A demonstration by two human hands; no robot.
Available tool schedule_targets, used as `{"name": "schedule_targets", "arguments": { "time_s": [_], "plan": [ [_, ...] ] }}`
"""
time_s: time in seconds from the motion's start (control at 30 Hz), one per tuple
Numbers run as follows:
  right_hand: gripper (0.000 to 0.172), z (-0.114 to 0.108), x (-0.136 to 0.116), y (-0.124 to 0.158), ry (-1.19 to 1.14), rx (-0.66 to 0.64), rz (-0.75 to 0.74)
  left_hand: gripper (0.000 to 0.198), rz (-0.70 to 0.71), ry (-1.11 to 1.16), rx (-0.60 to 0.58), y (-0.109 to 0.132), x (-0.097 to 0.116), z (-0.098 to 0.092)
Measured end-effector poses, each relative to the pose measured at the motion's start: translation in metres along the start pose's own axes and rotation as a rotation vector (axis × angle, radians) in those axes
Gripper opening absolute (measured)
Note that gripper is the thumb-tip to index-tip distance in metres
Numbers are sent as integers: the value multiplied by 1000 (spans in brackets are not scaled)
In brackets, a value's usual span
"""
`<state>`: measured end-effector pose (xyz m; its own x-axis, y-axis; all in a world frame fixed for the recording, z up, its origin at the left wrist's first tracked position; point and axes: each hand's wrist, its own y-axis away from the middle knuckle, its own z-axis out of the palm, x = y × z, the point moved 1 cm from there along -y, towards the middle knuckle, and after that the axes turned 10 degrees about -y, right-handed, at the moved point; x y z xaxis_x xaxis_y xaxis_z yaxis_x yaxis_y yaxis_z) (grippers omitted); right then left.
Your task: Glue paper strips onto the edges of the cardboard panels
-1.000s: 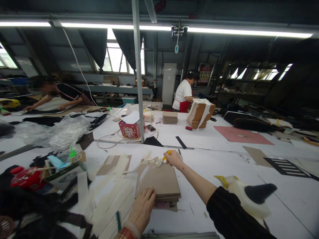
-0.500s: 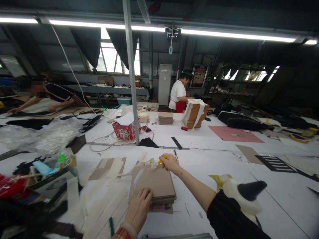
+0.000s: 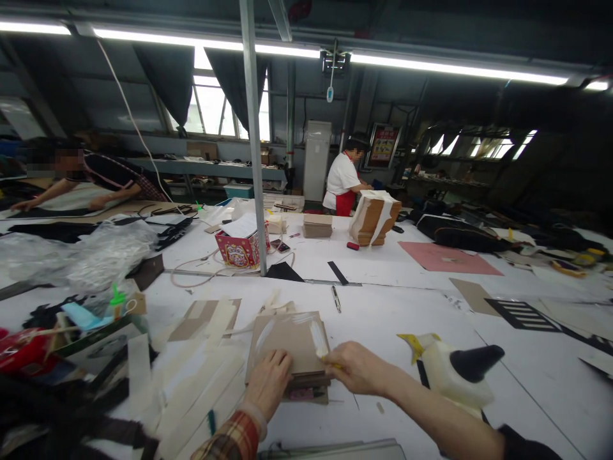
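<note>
A stack of grey-brown cardboard pieces (image 3: 287, 351) lies in front of me on the white table. My left hand (image 3: 269, 377) rests on the near left part of the top piece, fingers laid over it. In my right hand (image 3: 357, 367) is a small brush (image 3: 322, 352) with a yellow handle, its bristles touching the board's right edge. Wet white streaks run along the left and right sides of the top piece. A pinkish item (image 3: 301, 393), partly hidden, shows low in the stack's near side.
Pale strips (image 3: 205, 377) lie left of the stack. A pen (image 3: 336, 299) is beyond it. To the right stands a cream container with a black spout (image 3: 479, 363). A metal post (image 3: 253, 140) rises ahead. Two people work farther off.
My right hand has drawn the brush from the far edge down the right side, leaving a white streak on the board. My left hand stays on the stack.
</note>
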<state>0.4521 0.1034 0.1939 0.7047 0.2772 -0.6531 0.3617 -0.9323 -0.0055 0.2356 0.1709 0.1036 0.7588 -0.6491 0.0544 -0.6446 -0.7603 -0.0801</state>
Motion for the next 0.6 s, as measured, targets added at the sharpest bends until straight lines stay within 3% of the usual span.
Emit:
{"name": "schedule_targets", "arguments": {
  "time_s": [0.1, 0.2, 0.37, 0.47, 0.6],
  "plan": [
    [25, -23, -4, 30, -341, 128, 123, 19, 37, -11, -22, -4, -3, -4],
    [36, -46, 5, 66, -717, 451, 232, 16, 88, -16, -39, -7, -5, -11],
    [39, -49, 20, 146, -1150, 846, 277, 8, 154, -6, -20, -9, -8, -31],
    [40, -43, 13, 186, -1196, 964, 325, 16, 94, 12, 82, -7, -16, -62],
    [47, -31, -15, 206, -1030, 958, 391, 27, -160, 91, 344, 12, -26, -126]
  ]
}}
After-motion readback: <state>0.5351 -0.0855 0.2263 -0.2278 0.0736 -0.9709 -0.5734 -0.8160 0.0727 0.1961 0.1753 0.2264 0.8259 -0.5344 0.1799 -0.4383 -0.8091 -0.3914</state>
